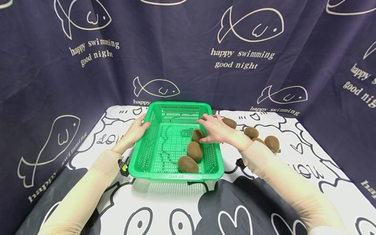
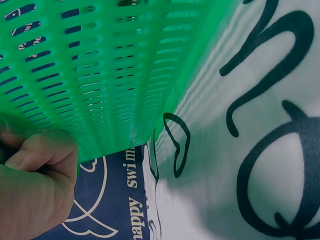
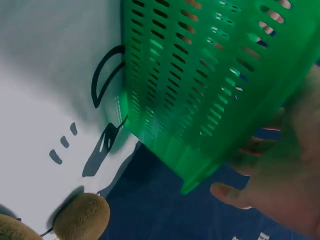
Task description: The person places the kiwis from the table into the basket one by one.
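A green plastic basket (image 1: 176,176) with slotted walls sits in front of me, holding three brown kiwis. My left hand (image 1: 137,130) grips its left rim; in the left wrist view, curled fingers (image 2: 50,150) show at the rim. Over the right wall reaches my right hand (image 1: 217,129), its thumb and fingers apart. Just below them, inside the basket, is one kiwi (image 1: 198,135), partly covered by the thumb. Nearer to me, a second kiwi (image 1: 195,151) and a third kiwi (image 1: 188,164) lie along the basket's right side.
Several more kiwis lie on the patterned cloth (image 1: 164,199) right of the basket, among them one kiwi (image 1: 272,143) beside the right forearm and another kiwi (image 3: 82,217) low in the right wrist view. A dark blue curtain (image 1: 188,58) hangs behind and at both sides.
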Action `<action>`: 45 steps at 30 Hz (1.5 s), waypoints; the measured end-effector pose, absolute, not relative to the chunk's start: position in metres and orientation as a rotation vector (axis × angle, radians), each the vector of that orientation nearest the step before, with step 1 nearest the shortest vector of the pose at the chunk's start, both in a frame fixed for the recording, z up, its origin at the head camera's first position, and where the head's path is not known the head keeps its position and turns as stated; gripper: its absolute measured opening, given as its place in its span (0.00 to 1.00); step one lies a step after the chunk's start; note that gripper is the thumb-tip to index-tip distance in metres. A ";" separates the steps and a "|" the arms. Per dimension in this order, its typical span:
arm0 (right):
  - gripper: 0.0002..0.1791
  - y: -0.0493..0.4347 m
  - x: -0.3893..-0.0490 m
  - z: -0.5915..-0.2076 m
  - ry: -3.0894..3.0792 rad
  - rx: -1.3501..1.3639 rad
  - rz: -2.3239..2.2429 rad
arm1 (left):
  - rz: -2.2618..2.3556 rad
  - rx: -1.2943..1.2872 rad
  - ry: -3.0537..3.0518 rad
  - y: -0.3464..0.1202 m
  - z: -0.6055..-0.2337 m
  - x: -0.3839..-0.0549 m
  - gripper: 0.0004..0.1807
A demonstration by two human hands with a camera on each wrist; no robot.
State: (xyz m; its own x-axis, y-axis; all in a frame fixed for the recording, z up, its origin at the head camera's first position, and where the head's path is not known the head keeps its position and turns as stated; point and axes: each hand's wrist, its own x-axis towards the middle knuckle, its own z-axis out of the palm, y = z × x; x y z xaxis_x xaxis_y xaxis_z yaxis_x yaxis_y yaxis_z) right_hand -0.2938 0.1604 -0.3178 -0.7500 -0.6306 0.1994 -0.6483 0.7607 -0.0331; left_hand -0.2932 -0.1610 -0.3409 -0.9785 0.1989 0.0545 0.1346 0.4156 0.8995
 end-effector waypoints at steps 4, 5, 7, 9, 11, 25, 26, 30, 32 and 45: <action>0.30 0.174 -0.296 -0.311 -2.712 0.920 0.291 | 1.646 0.307 2.590 -0.166 -0.356 -0.306 0.30; 0.28 0.179 -0.298 -0.309 -2.696 0.888 0.326 | 1.644 0.312 2.596 -0.167 -0.359 -0.308 0.30; 0.25 0.190 -0.302 -0.307 -2.671 0.819 0.377 | 1.642 0.326 2.610 -0.167 -0.361 -0.310 0.30; 0.24 0.203 -0.309 -0.305 -2.672 0.756 0.426 | 1.650 0.335 2.612 -0.167 -0.363 -0.311 0.30; 0.24 0.215 -0.317 -0.307 -2.699 0.706 0.427 | 1.657 0.337 2.616 -0.168 -0.362 -0.311 0.30; 0.33 0.256 -0.368 -0.331 -3.084 0.648 0.283 | 1.625 0.318 2.628 -0.169 -0.360 -0.313 0.31; 0.34 0.256 -0.370 -0.334 -3.098 0.655 0.272 | 1.624 0.322 2.627 -0.169 -0.361 -0.313 0.31; 0.34 0.256 -0.375 -0.342 -3.131 0.673 0.244 | 1.627 0.315 2.618 -0.168 -0.362 -0.314 0.30; 0.34 0.256 -0.376 -0.345 -3.142 0.665 0.221 | 1.630 0.318 2.617 -0.168 -0.362 -0.314 0.30; 0.27 0.253 -0.372 -0.348 -3.197 0.527 0.093 | 1.637 0.332 2.623 -0.168 -0.364 -0.313 0.30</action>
